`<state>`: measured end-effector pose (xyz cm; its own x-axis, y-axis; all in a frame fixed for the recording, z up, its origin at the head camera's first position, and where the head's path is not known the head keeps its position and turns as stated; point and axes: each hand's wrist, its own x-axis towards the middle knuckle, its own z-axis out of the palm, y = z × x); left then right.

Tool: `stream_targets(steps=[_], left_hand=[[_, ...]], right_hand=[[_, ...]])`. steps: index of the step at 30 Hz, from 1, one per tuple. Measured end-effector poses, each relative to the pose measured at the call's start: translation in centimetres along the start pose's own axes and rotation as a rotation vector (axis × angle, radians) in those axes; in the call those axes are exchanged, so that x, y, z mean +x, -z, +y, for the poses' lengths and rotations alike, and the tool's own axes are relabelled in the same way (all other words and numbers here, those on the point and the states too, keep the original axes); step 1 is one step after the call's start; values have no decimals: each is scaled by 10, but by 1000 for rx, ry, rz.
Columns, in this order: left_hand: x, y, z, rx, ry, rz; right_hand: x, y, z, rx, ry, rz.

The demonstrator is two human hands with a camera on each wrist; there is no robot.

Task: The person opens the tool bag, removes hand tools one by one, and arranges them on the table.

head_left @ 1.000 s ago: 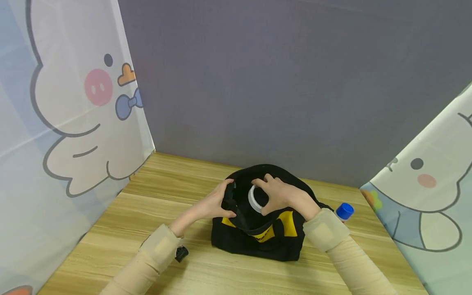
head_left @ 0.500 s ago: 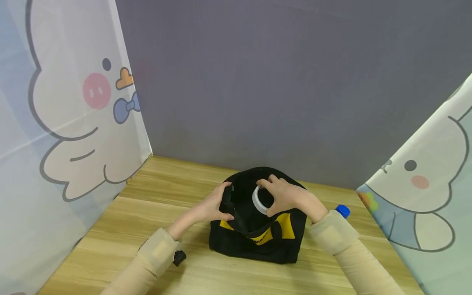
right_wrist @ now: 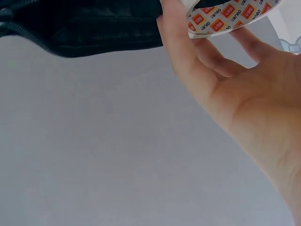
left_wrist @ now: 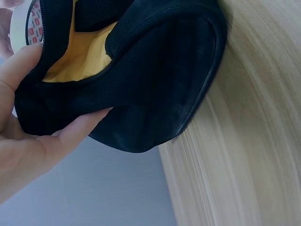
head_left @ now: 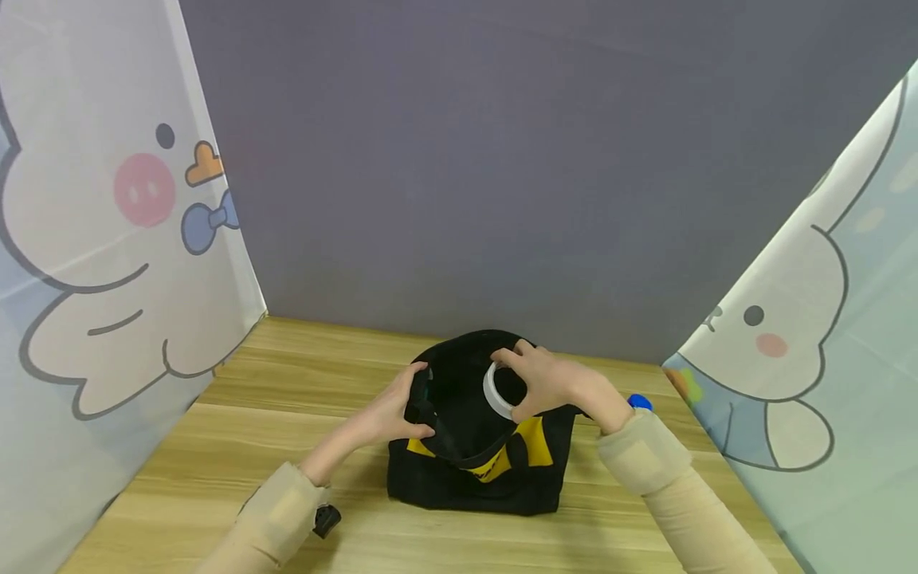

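Observation:
A black and yellow zipped fabric bag [head_left: 473, 490] stands on the table with its mouth open upward. My left hand [head_left: 387, 410] grips the left side of its rim, thumb and fingers on either side of the black fabric [left_wrist: 127, 94]. My right hand [head_left: 548, 387] holds a white roll of tape [head_left: 492, 391] at the right part of the bag's mouth. Red and white print lines the roll's inner core [right_wrist: 225, 18] in the right wrist view. The inside of the bag is dark, and its contents cannot be made out.
A blue cap [head_left: 640, 402] shows behind the right forearm; the rest of that item is hidden. A small black object [head_left: 326, 520] appears beside the left cuff. Wood-grain table [head_left: 287, 375] surrounds the bag, with a grey wall [head_left: 459, 175] behind and printed curtains on both sides.
The head view has shifted, so the scene sits further left. Relative to the bag, my right hand and the tape roll have moved right. My left hand keeps its hold on the rim.

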<state>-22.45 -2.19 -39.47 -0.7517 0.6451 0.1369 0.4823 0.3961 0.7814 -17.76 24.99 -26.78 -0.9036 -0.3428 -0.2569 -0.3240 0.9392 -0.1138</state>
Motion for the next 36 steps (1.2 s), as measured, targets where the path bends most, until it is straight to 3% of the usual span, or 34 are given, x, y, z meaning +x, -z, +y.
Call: stream_targets(steps=[15,26,33,36], left_hand=[[0,1,1,-19,-10,-3],[0,0,2,-2,-7,-20],[2,0,1,17,-28,-10],[2,2,-1,16,-10,-6]], right_hand=[[-28,12,22,22,-50,-28],[-46,6,37,48,-66,-22],[-60,9,45,66,-66,-29],[-63,12,48,64,-76,-33]])
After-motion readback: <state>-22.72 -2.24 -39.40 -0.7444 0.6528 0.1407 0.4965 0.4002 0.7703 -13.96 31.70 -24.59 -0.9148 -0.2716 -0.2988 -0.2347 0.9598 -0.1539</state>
